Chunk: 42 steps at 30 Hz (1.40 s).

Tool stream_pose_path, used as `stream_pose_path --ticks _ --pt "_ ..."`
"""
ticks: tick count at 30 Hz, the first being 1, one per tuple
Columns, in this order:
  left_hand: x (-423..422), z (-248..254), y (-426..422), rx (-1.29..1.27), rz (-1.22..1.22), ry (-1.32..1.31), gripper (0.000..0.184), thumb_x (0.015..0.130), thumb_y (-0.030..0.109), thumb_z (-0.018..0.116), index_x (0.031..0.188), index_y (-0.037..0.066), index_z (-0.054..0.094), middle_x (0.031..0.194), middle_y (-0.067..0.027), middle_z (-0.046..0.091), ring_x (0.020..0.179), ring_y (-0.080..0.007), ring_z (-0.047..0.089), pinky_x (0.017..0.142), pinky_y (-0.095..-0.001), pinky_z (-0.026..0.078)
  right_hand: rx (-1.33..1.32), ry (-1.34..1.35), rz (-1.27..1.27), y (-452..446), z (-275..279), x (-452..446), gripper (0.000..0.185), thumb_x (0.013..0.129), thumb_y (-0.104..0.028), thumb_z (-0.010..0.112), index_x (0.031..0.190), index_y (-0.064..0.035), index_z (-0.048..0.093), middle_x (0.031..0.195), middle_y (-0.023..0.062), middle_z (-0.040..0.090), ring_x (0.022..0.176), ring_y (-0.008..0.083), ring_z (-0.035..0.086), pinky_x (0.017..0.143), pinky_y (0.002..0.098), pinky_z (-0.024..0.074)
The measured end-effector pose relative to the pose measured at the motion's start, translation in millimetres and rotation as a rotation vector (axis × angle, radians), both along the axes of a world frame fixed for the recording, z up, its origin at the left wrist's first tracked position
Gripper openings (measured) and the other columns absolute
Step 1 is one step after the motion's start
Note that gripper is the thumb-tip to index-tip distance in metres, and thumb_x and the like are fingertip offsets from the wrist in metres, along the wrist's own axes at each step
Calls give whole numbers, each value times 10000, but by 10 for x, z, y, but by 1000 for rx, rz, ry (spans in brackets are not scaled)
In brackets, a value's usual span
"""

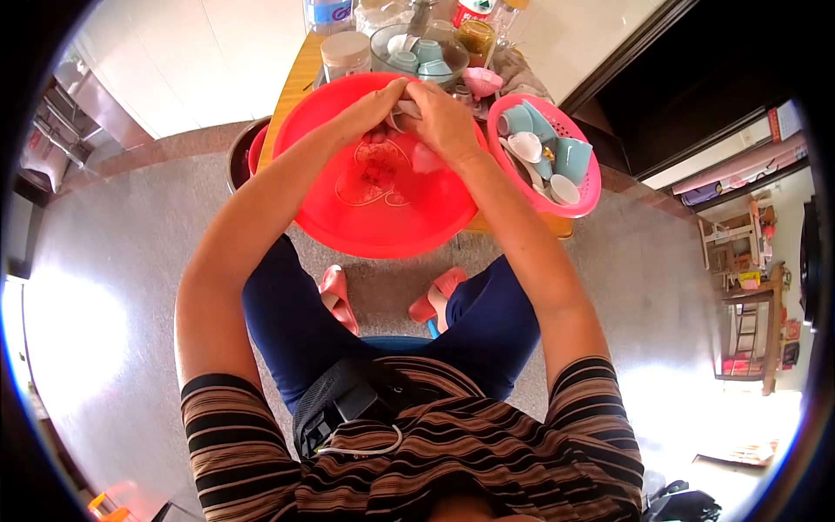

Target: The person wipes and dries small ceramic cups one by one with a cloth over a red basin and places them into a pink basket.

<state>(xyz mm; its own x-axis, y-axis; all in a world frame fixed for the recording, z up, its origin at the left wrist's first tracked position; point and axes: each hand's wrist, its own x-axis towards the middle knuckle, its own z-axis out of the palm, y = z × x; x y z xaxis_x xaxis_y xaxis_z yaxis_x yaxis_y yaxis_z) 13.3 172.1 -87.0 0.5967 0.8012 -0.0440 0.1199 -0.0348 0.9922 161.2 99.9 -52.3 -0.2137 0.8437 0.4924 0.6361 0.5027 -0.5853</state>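
Observation:
Over the far part of a large red basin (348, 228), my left hand (379, 106) and my right hand (437, 117) meet, fingers closed round a whitish wet cloth (405, 113). Most of the cloth is hidden between the palms. Below the hands, the basin holds water with a printed pattern (379, 174) showing on its bottom. Just right of my right hand stands a pink basket (591, 187) with light blue cups (571, 160), white spoons and small white bowls in it.
Behind the basin, a glass bowl (383, 65) of blue cups, a lidded jar (345, 54), bottles and a pink strainer (483, 82) crowd the wooden table (297, 80). A dark pot (241, 157) is at the left. My knees and pink slippers (338, 296) are below.

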Motion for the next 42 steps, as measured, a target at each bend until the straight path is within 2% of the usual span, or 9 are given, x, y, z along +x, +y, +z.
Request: stream_pose_path --ticks 2,4,7,11,16,24,28,35,42 --pt "-65 319 -153 -93 -51 69 461 970 491 297 869 140 578 662 -1 533 466 -80 449 425 -234 345 158 -389 -255 -80 102 -87 248 793 -208 638 1007 -89 600 958 115 645 767 362 625 664 394 498" --pt "-74 428 -214 -94 2 107 481 965 510 293 874 131 575 636 7 509 444 -79 422 396 -223 307 190 -421 -283 -33 53 -80 269 786 -228 651 1027 -115 613 915 107 658 747 343 636 616 401 506" --pt "-94 373 -175 12 -4 58 521 941 566 320 909 107 565 617 6 496 437 -88 416 405 -229 311 -181 -3 -164 -46 106 -59 272 784 -229 644 1027 -105 641 736 87 652 603 194 634 560 330 500" --pt "-74 343 -172 37 -2 -78 563 925 604 335 894 94 571 605 -4 507 438 -92 435 412 -233 328 -441 432 -119 23 127 87 242 798 -222 645 906 -5 640 743 60 633 704 92 597 612 238 469" --pt "-113 484 -171 -86 -53 125 730 869 715 290 841 57 604 629 -47 566 467 -115 500 449 -252 367 -131 876 -73 109 122 241 182 843 -179 651 940 -25 641 839 15 618 714 71 547 625 227 458" --pt "-16 349 -91 -353 -136 -19 719 871 722 275 951 88 604 770 -102 648 568 -188 627 502 -256 467 64 1461 71 313 483 195 276 842 -247 682 1011 -72 554 878 35 584 762 152 591 683 336 525" --pt "24 536 -141 -452 -227 -118 585 930 610 304 1013 100 578 835 -132 674 595 -196 650 549 -315 541 110 1043 -141 266 414 2 320 853 -169 635 1105 -41 484 861 56 563 679 103 556 526 242 481" --pt "-44 493 -13 -592 12 -358 427 948 504 354 953 141 578 736 -8 615 529 -129 543 455 -238 406 -133 305 84 290 179 10 568 773 -349 737 1143 37 545 1064 195 506 997 275 544 866 353 447" --pt "-139 610 -36 -508 40 -199 416 953 489 345 935 150 585 674 -14 623 521 -121 577 392 -220 384 -172 -155 197 167 551 117 376 775 -257 699 1060 -35 594 970 192 521 880 335 570 783 393 458"
